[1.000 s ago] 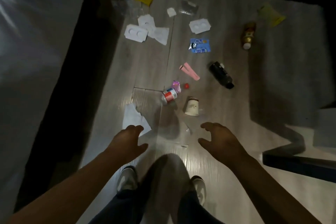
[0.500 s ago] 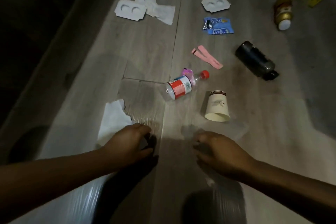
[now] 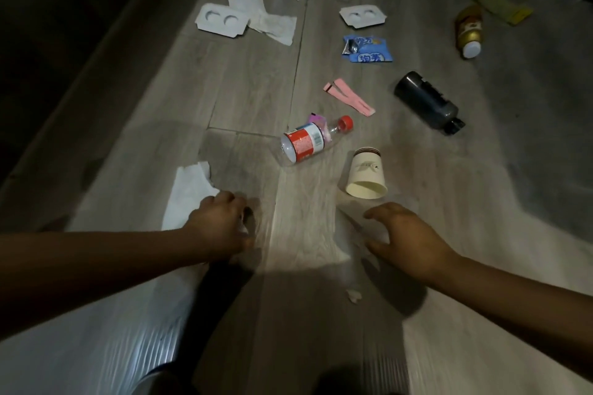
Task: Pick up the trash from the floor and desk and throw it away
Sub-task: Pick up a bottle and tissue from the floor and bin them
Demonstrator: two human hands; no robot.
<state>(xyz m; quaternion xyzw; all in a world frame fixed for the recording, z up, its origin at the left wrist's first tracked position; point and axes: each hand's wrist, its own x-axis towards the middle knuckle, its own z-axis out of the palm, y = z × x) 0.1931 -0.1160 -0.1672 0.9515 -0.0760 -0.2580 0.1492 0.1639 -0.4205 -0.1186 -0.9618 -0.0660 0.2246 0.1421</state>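
Both grips were lowered to the floor [image 3: 256, 90]: left grip [image 3: 221, 224] curled at torn paper [image 3: 187, 192], hold cannot be told; right grip [image 3: 407, 234] wide, empty. First pickup judged imminent.

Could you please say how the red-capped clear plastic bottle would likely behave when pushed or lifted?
The clear plastic bottle with red cap lies on its side, so a push would probably roll it. It seems empty, so likely light and squashable.

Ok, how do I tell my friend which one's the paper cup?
On the grey wooden floor, look just beyond the right hand. The paper cup sits there, right of the red-labelled bottle. It alone is cream with brown stripes at one end.
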